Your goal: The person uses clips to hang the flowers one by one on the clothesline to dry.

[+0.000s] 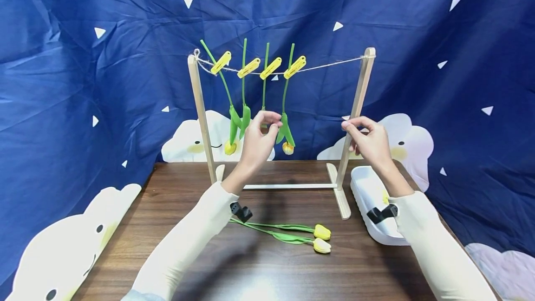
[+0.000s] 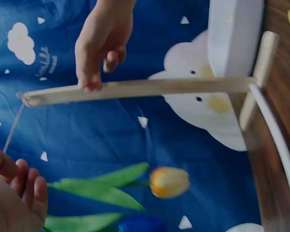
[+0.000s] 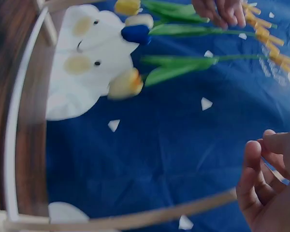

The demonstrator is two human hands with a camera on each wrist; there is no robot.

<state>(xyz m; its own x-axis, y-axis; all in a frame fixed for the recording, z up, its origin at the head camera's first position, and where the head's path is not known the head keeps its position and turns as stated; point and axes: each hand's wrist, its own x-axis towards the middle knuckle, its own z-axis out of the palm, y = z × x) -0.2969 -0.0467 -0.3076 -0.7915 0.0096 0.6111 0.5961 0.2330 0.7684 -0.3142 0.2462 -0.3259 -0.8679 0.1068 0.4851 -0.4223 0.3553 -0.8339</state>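
Observation:
My left hand (image 1: 260, 136) is raised among several tulips hanging upside down, its fingers loosely bent with nothing visible between them. It hides part of the hanging row. Nearest it is a yellow-orange tulip (image 1: 288, 147), which the left wrist view shows just past the fingers. Yellow clothespins (image 1: 295, 67) pin the stems to a twine line (image 1: 334, 63). In the right wrist view, a blue tulip (image 3: 136, 34) hangs among the others. Over by the right post (image 1: 360, 92) is my right hand (image 1: 369, 140), thumb and index fingertip close together and holding nothing visible; contact with the post is unclear.
Two tulips, one yellow (image 1: 322, 232) and one pale (image 1: 322, 245), lie on the brown table (image 1: 188, 226). A white tray (image 1: 378, 233) with something yellow inside stands at the right. A white crossbar (image 1: 292, 186) joins the stand's feet. Blue cloth (image 1: 125, 82) hangs behind.

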